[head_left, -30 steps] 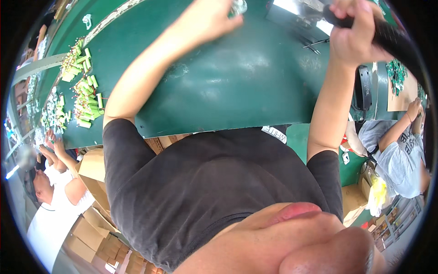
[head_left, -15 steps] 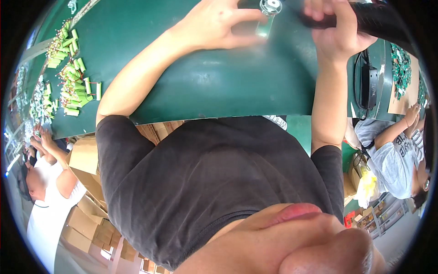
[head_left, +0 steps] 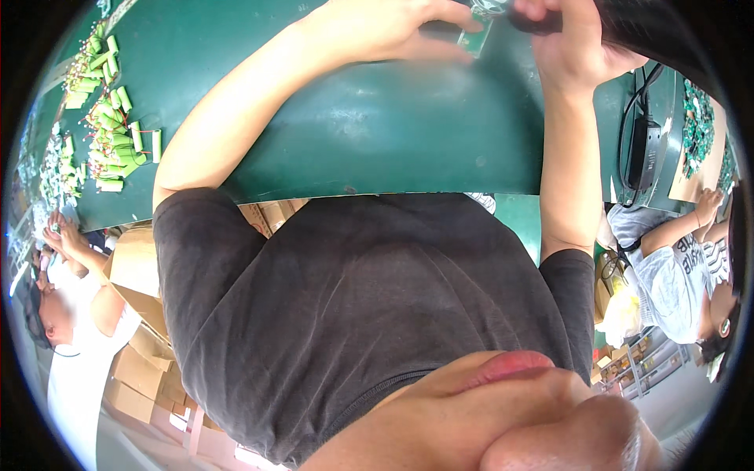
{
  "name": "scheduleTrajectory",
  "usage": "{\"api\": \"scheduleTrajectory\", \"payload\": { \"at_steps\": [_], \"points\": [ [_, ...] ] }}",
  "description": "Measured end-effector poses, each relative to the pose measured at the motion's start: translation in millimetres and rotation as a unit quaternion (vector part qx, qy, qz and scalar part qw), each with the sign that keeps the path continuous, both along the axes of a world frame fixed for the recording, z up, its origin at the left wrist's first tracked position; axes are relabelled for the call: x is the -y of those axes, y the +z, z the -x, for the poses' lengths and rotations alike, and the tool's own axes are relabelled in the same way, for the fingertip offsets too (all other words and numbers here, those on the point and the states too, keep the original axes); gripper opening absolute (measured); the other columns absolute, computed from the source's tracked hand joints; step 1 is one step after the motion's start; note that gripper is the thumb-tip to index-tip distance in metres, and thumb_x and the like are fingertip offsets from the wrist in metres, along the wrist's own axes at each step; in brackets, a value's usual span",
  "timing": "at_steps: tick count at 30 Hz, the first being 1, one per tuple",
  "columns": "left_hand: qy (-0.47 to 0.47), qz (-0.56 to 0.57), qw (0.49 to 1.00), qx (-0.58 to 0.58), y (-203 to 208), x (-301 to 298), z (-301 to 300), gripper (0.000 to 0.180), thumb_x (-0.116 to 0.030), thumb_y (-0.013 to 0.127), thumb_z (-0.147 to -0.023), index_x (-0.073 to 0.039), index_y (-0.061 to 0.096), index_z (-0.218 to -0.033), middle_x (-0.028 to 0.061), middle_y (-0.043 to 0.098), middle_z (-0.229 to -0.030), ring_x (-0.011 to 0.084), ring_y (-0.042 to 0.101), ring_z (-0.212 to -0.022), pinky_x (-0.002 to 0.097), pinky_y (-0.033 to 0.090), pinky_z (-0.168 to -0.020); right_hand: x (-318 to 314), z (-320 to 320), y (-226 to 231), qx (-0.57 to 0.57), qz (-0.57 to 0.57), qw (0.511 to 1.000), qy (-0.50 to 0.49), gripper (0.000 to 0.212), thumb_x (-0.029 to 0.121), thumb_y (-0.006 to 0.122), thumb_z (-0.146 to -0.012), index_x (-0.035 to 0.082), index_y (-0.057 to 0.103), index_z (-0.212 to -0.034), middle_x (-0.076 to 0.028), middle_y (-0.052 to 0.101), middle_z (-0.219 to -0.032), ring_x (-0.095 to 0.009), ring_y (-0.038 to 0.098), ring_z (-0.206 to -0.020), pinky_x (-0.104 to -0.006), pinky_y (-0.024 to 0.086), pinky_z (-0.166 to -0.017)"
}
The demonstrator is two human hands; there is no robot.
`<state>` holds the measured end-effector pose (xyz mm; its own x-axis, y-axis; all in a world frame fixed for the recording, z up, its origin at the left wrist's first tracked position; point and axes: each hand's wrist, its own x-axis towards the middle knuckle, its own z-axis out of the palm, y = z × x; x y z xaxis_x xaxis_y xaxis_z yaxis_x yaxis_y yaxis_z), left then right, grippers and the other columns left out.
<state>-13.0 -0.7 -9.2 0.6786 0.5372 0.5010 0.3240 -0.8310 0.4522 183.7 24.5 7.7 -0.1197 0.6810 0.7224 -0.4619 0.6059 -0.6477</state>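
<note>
Near the top edge, my left hand (head_left: 385, 30) has its fingers closed about a small clear device (head_left: 477, 35) with a green part and a round end. The device is partly cut off by the picture's edge. To its right, my right hand (head_left: 572, 51) is wrapped round a black cylindrical tool (head_left: 640, 30). The tool's dark front end lies close beside the device's round end. Blur hides whether they touch. Both hands are over the green table (head_left: 353, 133).
Green cylindrical battery cells (head_left: 118, 141) with red wires lie heaped at the left. A black power adapter (head_left: 646, 153) with its cable lies at the right, beside green circuit boards (head_left: 697, 129). Cardboard boxes (head_left: 133, 365) stand lower left. Co-workers sit on both sides.
Both hands and the device appear higher, and the device farther right, in the picture. The table and batteries have also shifted, so the view has moved. Both grips stay closed.
</note>
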Motion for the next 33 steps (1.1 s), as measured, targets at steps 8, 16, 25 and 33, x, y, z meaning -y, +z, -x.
{"api": "scheduleTrajectory", "payload": {
  "at_steps": [8,16,25,33],
  "points": [
    [0.003,-0.006,1.000,-0.001,-1,0,0,0.033,-0.026,0.087,-0.071,-0.004,0.075,-0.092,0.0199,0.057,-0.135,0.0381,0.058,-0.116,0.0465,0.048,-0.099,5,4,-1,0.043,0.007,0.999,-0.031,0.047,-0.006,0.058,-0.095,0.003,0.035,-0.135,-0.006,0.051,-0.066,-0.015,0.050,-0.049,-0.0279,0.044,-0.050],
    [0.064,0.000,0.997,-0.033,11,14,-10,0.034,-0.026,0.086,-0.073,-0.005,0.074,-0.097,0.0195,0.053,-0.133,0.0378,0.054,-0.117,0.0467,0.047,-0.100,10,6,-5,-0.016,0.052,0.995,-0.081,0.053,-0.007,0.059,-0.095,0.003,0.031,-0.138,-0.005,0.051,-0.066,-0.013,0.050,-0.050,-0.0275,0.044,-0.050],
    [0.238,0.038,0.969,-0.049,44,-148,110,0.057,-0.033,0.088,-0.074,-0.008,0.063,-0.120,0.0184,0.062,-0.125,0.0385,0.058,-0.120,0.0451,0.047,-0.103,18,12,-4,0.064,0.099,0.989,-0.088,0.053,-0.014,0.060,-0.087,-0.001,0.041,-0.135,-0.007,0.063,-0.074,-0.014,0.059,-0.057,-0.0289,0.049,-0.054],
    [0.223,-0.008,0.962,-0.156,18,-241,97,0.084,-0.041,0.085,-0.077,-0.010,0.051,-0.147,0.0218,0.050,-0.149,0.0387,0.046,-0.140,0.0448,0.037,-0.118,21,5,-9,0.073,0.081,0.991,-0.072,0.054,-0.015,0.060,-0.086,0.000,0.041,-0.134,-0.007,0.064,-0.075,-0.014,0.059,-0.058,-0.0280,0.050,-0.055]
  ]
}}
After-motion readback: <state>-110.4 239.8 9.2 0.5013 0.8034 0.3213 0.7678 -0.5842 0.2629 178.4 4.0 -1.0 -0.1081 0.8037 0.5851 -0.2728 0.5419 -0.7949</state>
